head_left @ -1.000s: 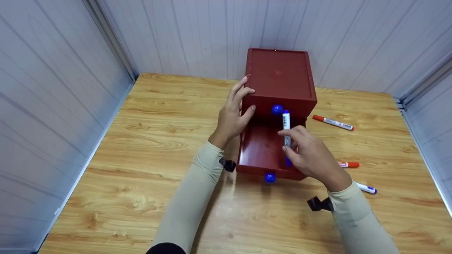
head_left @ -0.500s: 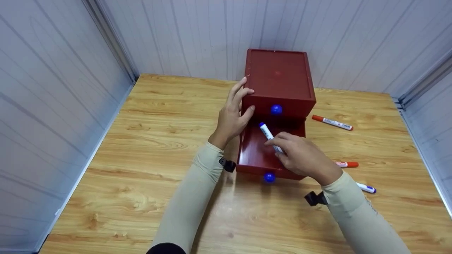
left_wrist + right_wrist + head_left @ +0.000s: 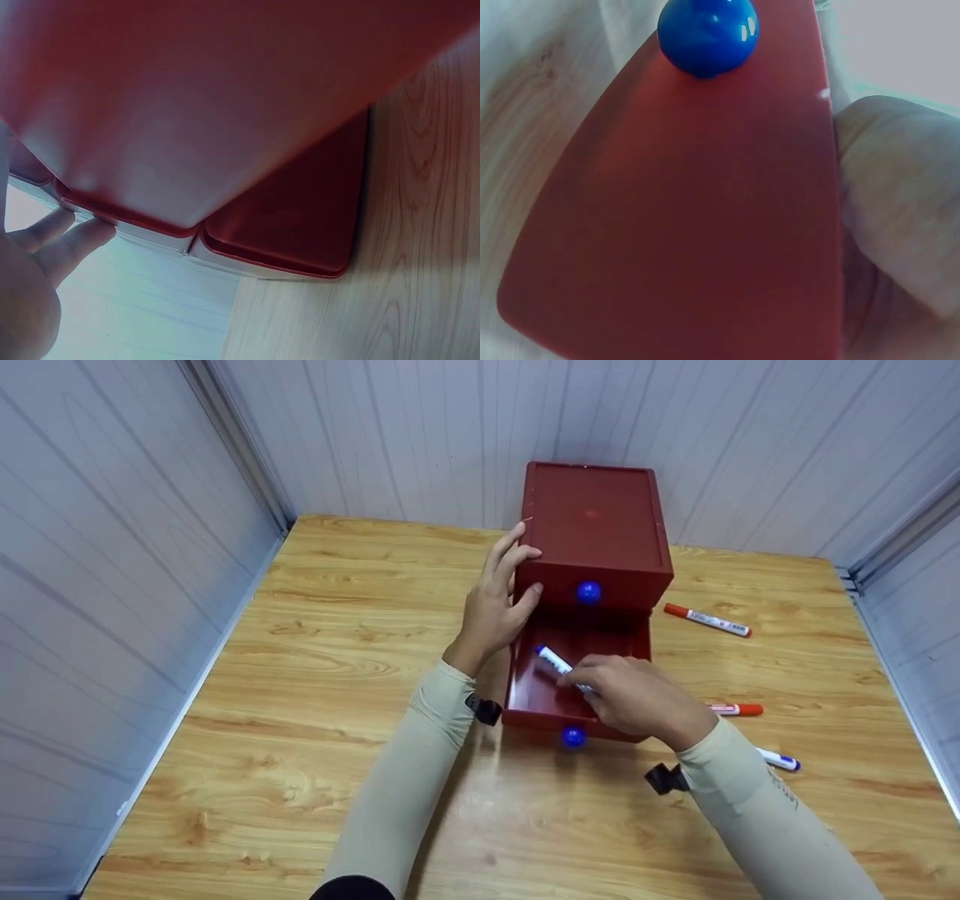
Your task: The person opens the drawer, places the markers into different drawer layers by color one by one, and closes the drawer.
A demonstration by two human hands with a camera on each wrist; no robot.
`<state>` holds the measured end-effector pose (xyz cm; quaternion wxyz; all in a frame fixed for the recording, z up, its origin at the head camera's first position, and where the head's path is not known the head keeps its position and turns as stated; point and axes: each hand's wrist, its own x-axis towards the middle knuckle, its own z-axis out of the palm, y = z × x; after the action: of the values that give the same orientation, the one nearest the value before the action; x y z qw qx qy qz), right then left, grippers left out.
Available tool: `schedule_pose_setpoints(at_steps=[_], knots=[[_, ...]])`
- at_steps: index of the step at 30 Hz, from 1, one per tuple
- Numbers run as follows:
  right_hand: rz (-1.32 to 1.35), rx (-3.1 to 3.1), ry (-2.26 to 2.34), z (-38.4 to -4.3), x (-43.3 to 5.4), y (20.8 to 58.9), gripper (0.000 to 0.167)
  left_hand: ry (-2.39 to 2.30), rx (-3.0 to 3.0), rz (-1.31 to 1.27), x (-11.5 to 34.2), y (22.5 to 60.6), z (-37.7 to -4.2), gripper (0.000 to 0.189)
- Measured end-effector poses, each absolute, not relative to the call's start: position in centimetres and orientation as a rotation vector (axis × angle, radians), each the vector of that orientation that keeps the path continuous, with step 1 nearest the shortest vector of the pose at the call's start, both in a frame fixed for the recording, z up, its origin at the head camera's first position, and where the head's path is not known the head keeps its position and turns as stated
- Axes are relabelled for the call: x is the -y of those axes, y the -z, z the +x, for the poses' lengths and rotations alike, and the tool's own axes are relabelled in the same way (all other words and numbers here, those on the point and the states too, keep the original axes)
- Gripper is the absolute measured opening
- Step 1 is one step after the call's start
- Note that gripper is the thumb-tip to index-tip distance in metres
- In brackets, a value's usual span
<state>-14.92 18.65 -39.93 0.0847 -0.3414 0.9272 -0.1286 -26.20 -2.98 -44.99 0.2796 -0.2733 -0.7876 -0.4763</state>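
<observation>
A dark red drawer cabinet (image 3: 592,517) stands near the back wall, its lower drawer (image 3: 544,721) pulled out. My left hand (image 3: 491,619) rests on the cabinet's left side, with fingertips at the top edge and thumb at the front corner. In the left wrist view, its extended fingers (image 3: 75,247) touch the red side. Inside the drawer's outline, my right hand (image 3: 637,694) pinches a white marker (image 3: 553,660) with a blue end, tilted up-left. The right wrist view shows the drawer front, its blue knob (image 3: 709,37) and part of that hand; the marker is hidden there.
To the right lie a red-capped marker (image 3: 709,620), another red marker (image 3: 742,709) and a blue-ended white marker (image 3: 780,760), the latter two partly covered by my right arm. The upper drawer has a blue knob (image 3: 589,592). Pale panels (image 3: 405,442) enclose the wooden table (image 3: 315,660).
My right hand has moved left and lower over the drawer, and the marker has swung from nearly upright in view to a slant toward the left. The left hand stays put.
</observation>
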Motion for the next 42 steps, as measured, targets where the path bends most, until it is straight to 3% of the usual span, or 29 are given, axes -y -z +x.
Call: schedule_pose_setpoints(at_steps=[10, 18, 25, 33, 42], knots=[[-1.136, -2.718, 0.399, -15.4, -18.5, 40.1, 0.034, 1.295, 2.122, -0.731, 3.0, 44.9, -26.1, 0.041], [-1.087, -2.694, 0.404, -15.6, -18.5, 40.2, 0.035, 1.302, 2.115, -0.721, 2.9, 44.8, -26.1, 0.041], [-1.026, -2.707, 0.461, -15.4, -18.7, 40.1, 0.023, 1.306, 2.114, -0.726, 2.8, 44.9, -26.1, 0.040], [-0.960, -2.740, 0.550, -15.0, -19.3, 40.0, 0.031, 1.318, 2.111, -0.732, 2.9, 44.9, -26.1, 0.040], [-0.978, -2.876, 0.712, -14.1, -20.8, 39.5, 0.025, 1.306, 2.103, -0.730, 2.9, 45.0, -26.2, 0.041]])
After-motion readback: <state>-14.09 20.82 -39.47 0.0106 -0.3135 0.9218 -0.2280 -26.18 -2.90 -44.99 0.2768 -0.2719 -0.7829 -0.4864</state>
